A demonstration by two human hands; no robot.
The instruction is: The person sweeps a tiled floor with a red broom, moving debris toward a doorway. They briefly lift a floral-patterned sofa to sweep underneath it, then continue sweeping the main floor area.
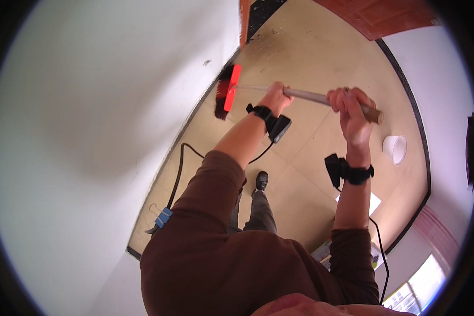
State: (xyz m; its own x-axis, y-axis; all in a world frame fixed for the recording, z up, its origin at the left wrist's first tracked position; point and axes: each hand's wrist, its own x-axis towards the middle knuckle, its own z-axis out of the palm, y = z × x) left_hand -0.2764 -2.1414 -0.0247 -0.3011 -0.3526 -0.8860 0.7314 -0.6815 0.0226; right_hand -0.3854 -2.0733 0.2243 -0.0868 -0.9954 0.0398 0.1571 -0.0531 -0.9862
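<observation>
A push broom has a red plastic head (pixel 233 87) with dark bristles, standing on the tiled floor beside the left wall's black skirting. Its long pale handle (pixel 310 96) runs out to the right. My left hand (pixel 277 94) grips the handle partway along, nearer to the broom head. Farther up, my right hand (pixel 353 108) is closed round the handle close to its brown end. Each wrist bears a black strap with a small device, and black cables run from them.
A white plastic bucket (pixel 395 149) stands on the floor at the right. Near my feet is a white sheet-like thing (pixel 373 204). Dark marks spread over the far floor, close to a black threshold (pixel 262 17). A reddish-brown door (pixel 387 15) is at the top right.
</observation>
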